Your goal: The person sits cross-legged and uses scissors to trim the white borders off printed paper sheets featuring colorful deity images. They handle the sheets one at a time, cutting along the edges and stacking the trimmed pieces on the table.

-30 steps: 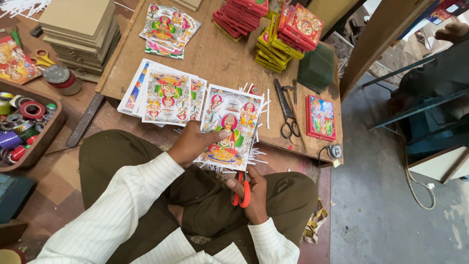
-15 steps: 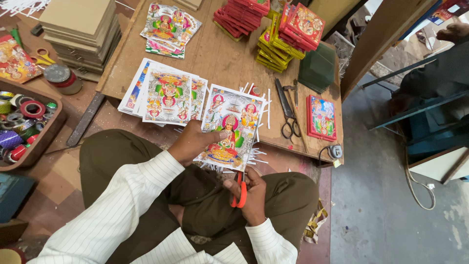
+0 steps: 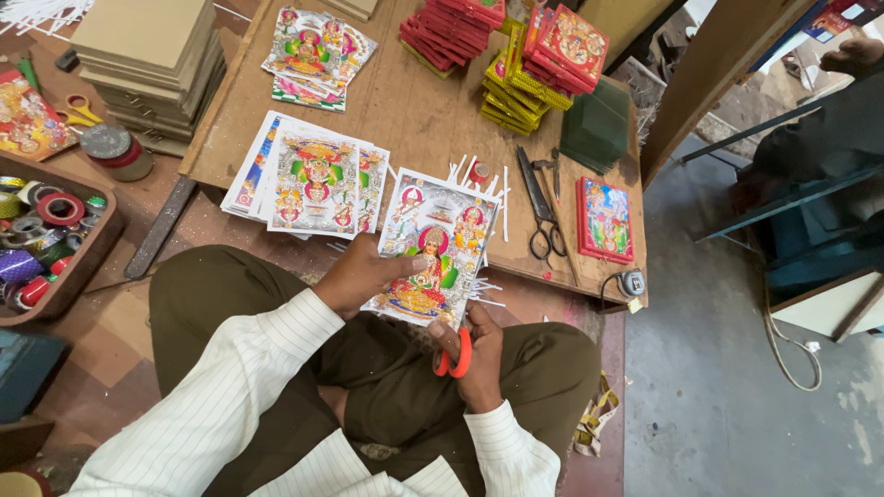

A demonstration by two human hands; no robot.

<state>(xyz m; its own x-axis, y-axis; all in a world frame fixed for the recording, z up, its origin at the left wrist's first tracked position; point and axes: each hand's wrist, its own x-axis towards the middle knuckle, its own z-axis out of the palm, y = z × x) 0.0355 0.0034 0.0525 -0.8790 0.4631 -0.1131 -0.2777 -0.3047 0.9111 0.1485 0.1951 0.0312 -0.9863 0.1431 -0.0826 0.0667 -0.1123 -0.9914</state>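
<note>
hands (image 3: pixel 368 274): 2 | scissors (image 3: pixel 541 210): 3 pairs | print piles (image 3: pixel 313 179): 2 | red framed picture (image 3: pixel 605 219): 1

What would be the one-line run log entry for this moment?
left hand: holds colourful printed picture sheet | right hand: grips orange-handled scissors at sheet's lower edge | nearby: black scissors on wooden board

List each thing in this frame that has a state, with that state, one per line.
Left hand: gripping the printed picture sheet, thumb on top.
Printed picture sheet: held over the lap, tilted.
Right hand: fingers through the orange scissors.
Orange scissors: at the sheet's lower edge; blades hidden.
Black scissors: lying flat on the wooden board, blades closed.
Paper strips: scattered loose.
Red boxes: stacked.
</note>
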